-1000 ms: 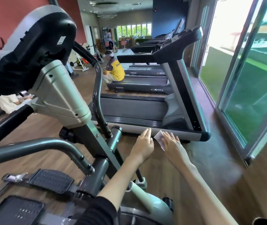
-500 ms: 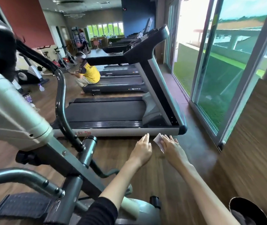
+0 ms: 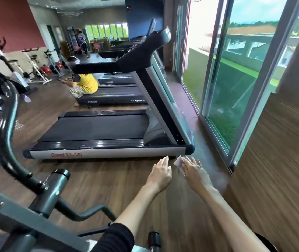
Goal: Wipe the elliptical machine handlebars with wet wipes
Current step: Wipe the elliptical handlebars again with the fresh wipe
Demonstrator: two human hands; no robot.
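From the head camera, the left hand [image 3: 160, 172] reaches forward flat, fingers loose, holding nothing. Beside it the right hand [image 3: 193, 170] holds a white wipe [image 3: 178, 163]. The curved handlebar [image 3: 8, 128] stands far left, well apart.

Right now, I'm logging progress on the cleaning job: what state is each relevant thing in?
Small white wet wipe: held in right hand, off the machine.
Left hand: empty, fingers extended.
Dark grey curved elliptical handlebar: untouched, no hand on it.
Black treadmill: nobody on its belt.
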